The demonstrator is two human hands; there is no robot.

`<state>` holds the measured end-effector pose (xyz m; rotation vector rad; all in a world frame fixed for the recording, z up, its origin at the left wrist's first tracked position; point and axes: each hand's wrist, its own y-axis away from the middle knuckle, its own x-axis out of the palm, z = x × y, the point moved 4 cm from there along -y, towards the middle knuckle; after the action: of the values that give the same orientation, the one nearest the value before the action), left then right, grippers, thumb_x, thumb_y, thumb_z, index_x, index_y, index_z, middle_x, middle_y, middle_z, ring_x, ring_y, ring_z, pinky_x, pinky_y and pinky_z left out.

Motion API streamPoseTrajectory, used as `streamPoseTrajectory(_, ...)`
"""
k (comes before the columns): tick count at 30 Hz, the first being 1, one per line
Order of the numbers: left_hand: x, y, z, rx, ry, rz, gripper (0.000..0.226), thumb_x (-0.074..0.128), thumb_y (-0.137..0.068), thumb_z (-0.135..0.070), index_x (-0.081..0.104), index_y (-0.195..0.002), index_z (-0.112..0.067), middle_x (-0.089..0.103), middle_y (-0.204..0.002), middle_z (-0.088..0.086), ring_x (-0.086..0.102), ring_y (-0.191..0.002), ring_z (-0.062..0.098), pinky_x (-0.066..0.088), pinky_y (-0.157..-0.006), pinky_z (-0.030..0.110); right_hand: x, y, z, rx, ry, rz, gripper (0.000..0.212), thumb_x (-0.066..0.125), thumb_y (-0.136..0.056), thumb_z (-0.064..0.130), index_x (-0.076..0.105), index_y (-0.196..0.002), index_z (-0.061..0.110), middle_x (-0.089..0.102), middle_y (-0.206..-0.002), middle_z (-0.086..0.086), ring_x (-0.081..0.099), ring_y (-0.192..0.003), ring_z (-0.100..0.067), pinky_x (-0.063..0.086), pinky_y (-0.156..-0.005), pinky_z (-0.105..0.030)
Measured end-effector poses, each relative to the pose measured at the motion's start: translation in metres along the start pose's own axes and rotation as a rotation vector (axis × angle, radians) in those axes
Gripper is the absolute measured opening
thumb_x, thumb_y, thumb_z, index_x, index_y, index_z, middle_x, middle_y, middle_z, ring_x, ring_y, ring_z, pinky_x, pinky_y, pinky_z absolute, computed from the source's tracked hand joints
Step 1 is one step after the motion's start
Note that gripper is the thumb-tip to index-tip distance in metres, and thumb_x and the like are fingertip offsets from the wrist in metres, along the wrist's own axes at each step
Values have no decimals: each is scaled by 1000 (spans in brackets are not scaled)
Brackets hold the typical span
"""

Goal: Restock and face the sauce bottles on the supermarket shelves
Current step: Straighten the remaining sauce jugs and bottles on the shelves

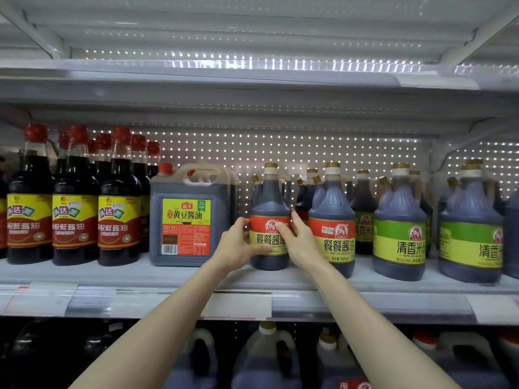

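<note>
Dark brown sauce fills the large handled jugs [266, 357] on the lower shelf, nearest the camera at the bottom edge. Above them, two bare forearms are raised across a price strip [238, 304] that is fixed along the front lip of the middle shelf [168, 273]. A red-labelled bottle [269, 197] with a gold cap stands upright on that shelf, near its front edge, and is held from both sides. The left hand [237, 242] is wrapped round the bottle's left flank, its fingers [243, 221] curled against the label's edge and the thumb laid across the lower front. The right hand [302, 240] is closed on the right flank, the thumb pressed onto the red band of the label and the other digits tucked between this bottle and a matching bottle [332, 203] just beside it. To the left, a square jug [185, 220] with a yellow label is set close by, and beyond it tall red-capped bottles [74, 209] are lined up in rows. To the right, green-labelled bottles [400, 220] are ranged along the shelf. More gold-capped bottles are stacked behind the front row. At the back, a white perforated panel [252, 147] is seen, and the underside of the upper shelf [224, 88] is spread overhead.
</note>
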<state>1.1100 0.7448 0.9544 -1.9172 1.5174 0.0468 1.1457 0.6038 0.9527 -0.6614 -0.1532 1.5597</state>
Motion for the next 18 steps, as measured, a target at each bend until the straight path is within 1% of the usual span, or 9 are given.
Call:
streamPoseTrajectory(2, 0, -1, 1, 3, -3, 2, 63, 77, -78, -16, 42, -130, -11, 59, -118, 2, 56, -95, 9, 49, -72, 17, 1, 0, -1, 4, -3, 4, 59, 45, -100, 36, 22, -153, 25, 52, -139, -4, 53, -121, -22, 48, -100, -44)
streamPoseTrajectory(6, 1, -1, 2, 6, -3, 3, 63, 76, -79, -16, 40, -131, -11, 58, -125, 5, 55, -98, 9, 49, -80, 22, 2, -2, -3, -6, -8, 11, 57, 44, -101, 36, 21, -153, 26, 52, -138, -3, 54, -119, -20, 49, -100, -42)
streamPoseTrajectory(9, 2, -1, 3, 8, 11, -1, 63, 76, -79, -16, 41, -131, -13, 58, -123, 3, 56, -97, 9, 49, -74, 18, 2, -1, -3, -9, -27, 13, 56, 43, -101, 35, 22, -152, 25, 53, -137, -3, 55, -118, -19, 49, -99, -41)
streamPoseTrajectory(10, 2, -1, 3, 7, 18, 1, 63, 77, -79, -16, 41, -130, -13, 58, -122, 3, 56, -97, 9, 49, -75, 18, 2, -1, -3, -9, -36, 12, 56, 43, -101, 34, 23, -152, 25, 53, -137, -3, 55, -117, -19, 49, -99, -40)
streamPoseTrajectory(13, 2, -1, 5, -2, 45, 14, 63, 76, -79, -16, 40, -131, -14, 58, -121, 2, 56, -99, 10, 49, -85, 24, 2, -1, -4, -5, -41, 12, 56, 43, -101, 35, 23, -152, 25, 53, -137, -3, 55, -118, -19, 49, -98, -38)
streamPoseTrajectory(15, 3, 0, 4, -8, 54, 29, 62, 75, -80, -15, 39, -132, -14, 58, -119, 0, 56, -99, 10, 49, -86, 24, 3, -1, -5, -4, -29, 9, 55, 42, -101, 36, 23, -152, 26, 53, -138, -2, 55, -118, -19, 49, -98, -38)
streamPoseTrajectory(18, 4, 1, 5, -11, 63, 37, 63, 74, -81, -15, 38, -133, -14, 60, -121, 3, 58, -98, 10, 50, -86, 24, 3, -1, -5, -12, -28, 5, 55, 43, -101, 37, 24, -151, 26, 52, -138, -2, 55, -119, -18, 49, -97, -38)
